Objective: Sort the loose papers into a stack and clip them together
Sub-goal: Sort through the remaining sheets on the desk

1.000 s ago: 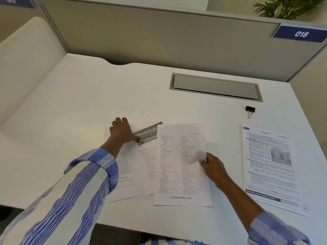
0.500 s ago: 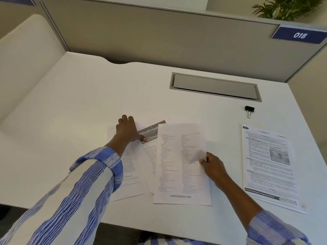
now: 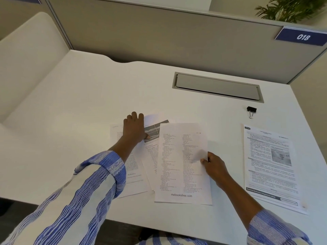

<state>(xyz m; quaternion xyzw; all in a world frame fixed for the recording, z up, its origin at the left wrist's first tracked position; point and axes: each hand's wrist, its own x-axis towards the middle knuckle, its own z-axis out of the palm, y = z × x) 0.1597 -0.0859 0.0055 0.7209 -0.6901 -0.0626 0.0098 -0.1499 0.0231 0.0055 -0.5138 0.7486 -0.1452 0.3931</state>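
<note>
View from above a white desk (image 3: 88, 106) enclosed by grey partition panels (image 3: 159, 38). Three printed sheets overlap in a loose fan at the near centre of the desk. The topmost, a two-column index page (image 3: 178, 163) marked "mebooksfree.com" at its foot, lies to the right of the fan and covers part of a tilted middle sheet (image 3: 152, 152) bearing a grey photograph at its upper end; the middle sheet in turn overlaps a leftmost text page (image 3: 132, 174). The left hand (image 3: 134, 129) rests palm down, fingers extended and flat, across the upper parts of the leftmost and middle sheets — it grips nothing. The right hand (image 3: 215, 167) pinches the right edge of the index page between thumb and fingers, roughly halfway along that edge, where the paper lifts slightly. Both forearms emerge from blue-and-white striped sleeves (image 3: 79, 200).

A fourth sheet (image 3: 269, 167), printed with dense text and a small picture, lies flat and apart from the fan, near the desk's right edge. A black binder clip (image 3: 251, 110) with silver handles sits on the bare desk beyond that sheet, touching no paper — well apart from both hands. A grey cable-tray lid (image 3: 217, 87) is recessed at the far side of the desk. A blue plate reading "018" (image 3: 302, 37) is fixed to the partition at upper right, with a green plant (image 3: 290, 7) behind it.
</note>
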